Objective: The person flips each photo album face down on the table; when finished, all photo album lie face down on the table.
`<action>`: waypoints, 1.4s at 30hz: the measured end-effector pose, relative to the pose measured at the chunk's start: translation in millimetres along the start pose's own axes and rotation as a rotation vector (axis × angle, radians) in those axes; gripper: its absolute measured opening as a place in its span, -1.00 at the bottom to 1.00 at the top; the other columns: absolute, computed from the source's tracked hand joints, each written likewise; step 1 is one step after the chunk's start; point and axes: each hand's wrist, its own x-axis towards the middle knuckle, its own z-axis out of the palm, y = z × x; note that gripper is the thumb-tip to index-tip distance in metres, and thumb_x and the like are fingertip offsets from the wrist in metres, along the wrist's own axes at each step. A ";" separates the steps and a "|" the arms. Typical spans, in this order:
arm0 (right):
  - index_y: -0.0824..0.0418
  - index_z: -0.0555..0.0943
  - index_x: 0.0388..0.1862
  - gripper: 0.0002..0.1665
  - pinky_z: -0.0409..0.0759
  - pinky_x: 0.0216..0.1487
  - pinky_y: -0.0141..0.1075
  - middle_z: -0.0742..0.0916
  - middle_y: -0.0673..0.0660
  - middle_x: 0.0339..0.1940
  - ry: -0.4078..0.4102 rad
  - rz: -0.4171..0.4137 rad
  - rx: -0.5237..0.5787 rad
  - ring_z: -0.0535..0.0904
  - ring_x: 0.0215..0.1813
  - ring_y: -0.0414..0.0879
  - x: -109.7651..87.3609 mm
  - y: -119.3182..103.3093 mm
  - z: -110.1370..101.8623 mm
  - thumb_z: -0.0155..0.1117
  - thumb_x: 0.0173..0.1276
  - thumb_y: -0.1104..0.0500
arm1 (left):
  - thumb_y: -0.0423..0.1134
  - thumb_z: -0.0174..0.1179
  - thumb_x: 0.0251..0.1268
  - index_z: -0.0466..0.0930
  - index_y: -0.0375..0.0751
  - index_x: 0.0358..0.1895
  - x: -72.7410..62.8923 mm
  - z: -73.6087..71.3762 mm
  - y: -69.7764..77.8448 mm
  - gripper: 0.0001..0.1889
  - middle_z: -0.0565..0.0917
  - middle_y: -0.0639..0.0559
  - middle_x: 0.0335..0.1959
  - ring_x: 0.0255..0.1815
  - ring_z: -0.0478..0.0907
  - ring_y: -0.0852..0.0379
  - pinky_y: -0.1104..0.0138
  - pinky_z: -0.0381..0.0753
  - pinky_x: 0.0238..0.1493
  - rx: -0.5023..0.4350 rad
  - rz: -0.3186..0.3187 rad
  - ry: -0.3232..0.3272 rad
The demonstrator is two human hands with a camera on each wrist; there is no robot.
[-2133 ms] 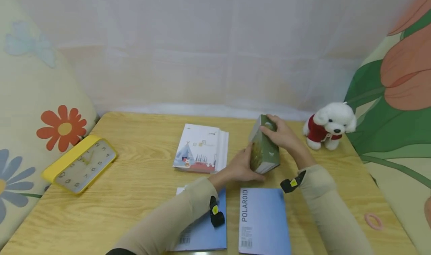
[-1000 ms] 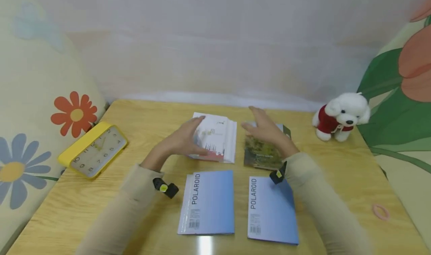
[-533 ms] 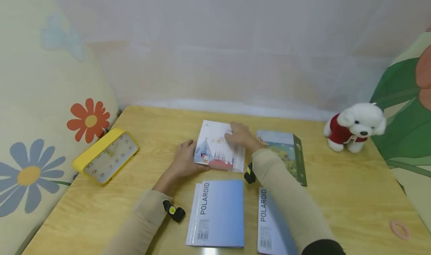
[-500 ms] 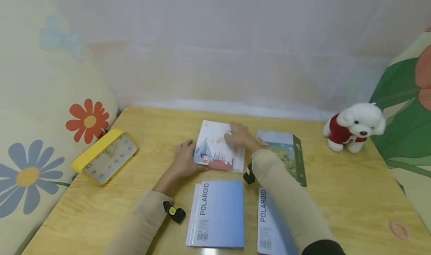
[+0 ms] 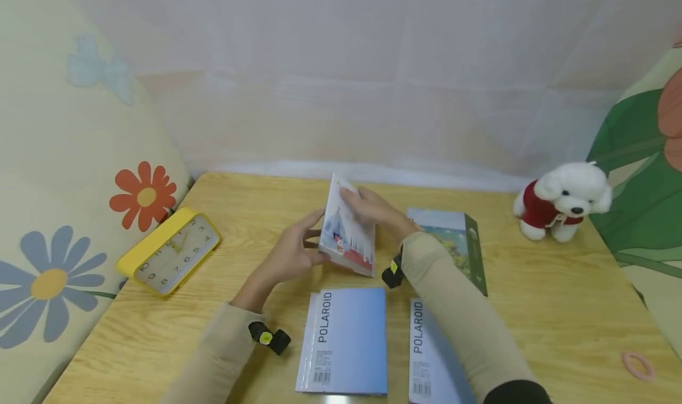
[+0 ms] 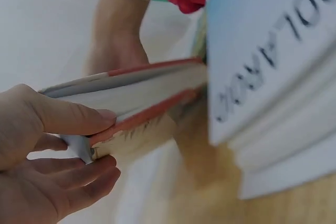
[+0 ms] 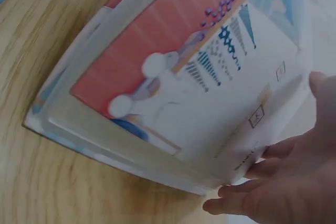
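A white book (image 5: pixel 348 235) with a tent picture and a red band on its cover is tilted up from the table between my hands. At its left edge my left hand (image 5: pixel 288 253) pinches it; in the left wrist view the thumb (image 6: pixel 79 116) lies over the edge and fingers (image 6: pixel 92 182) curl beneath. On the upper right part of the cover, my right hand (image 5: pixel 373 208) grips the book. The right wrist view shows the cover (image 7: pixel 220 93) close up, with the right hand (image 7: pixel 299 177) at its edge. The right fingertips are partly hidden in the head view.
Two blue POLAROID albums, left (image 5: pixel 351 339) and right (image 5: pixel 434 356), lie nearer me. A green-edged book (image 5: pixel 474 250) is partly behind my right forearm. Around them are a yellow clock (image 5: pixel 170 250), a white plush dog (image 5: pixel 565 199) and a pink ring (image 5: pixel 637 366).
The green-edged book was let go and lies flat at the right. Both hands moved left to the white book, which has gone from lying flat to tilted up.
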 end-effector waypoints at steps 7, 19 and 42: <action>0.19 0.12 0.58 -0.08 0.36 0.30 0.21 0.40 0.29 0.43 -0.040 -0.031 0.217 0.33 0.40 0.21 -4.6 -15.9 -7.8 -0.33 0.52 -0.40 | -0.63 0.34 0.00 0.18 -0.38 0.49 13.3 -11.1 34.0 -0.11 0.12 -0.30 0.54 0.25 0.44 -0.31 -0.04 0.63 0.02 0.165 0.109 -0.067; 0.24 0.18 0.48 -0.32 0.58 0.12 0.09 0.44 0.27 0.36 0.098 0.029 0.359 0.42 0.31 0.17 -9.2 -17.0 -16.8 -0.07 0.58 -0.13 | -0.48 0.39 0.04 0.03 -0.31 0.57 26.4 -0.4 46.0 -0.01 0.00 -0.31 0.56 0.44 0.18 -0.33 -0.10 0.44 0.25 0.203 0.102 -0.176; 0.26 0.08 0.59 -0.22 0.59 0.11 0.01 0.48 0.31 0.34 0.113 0.004 0.450 0.49 0.24 0.17 -13.2 2.5 -11.7 -0.05 0.60 -0.12 | -0.31 0.64 -0.21 -0.12 0.00 0.62 18.7 37.3 -14.9 0.31 0.21 -0.09 0.53 0.48 0.17 -0.14 -0.15 0.08 0.44 0.013 0.026 -0.075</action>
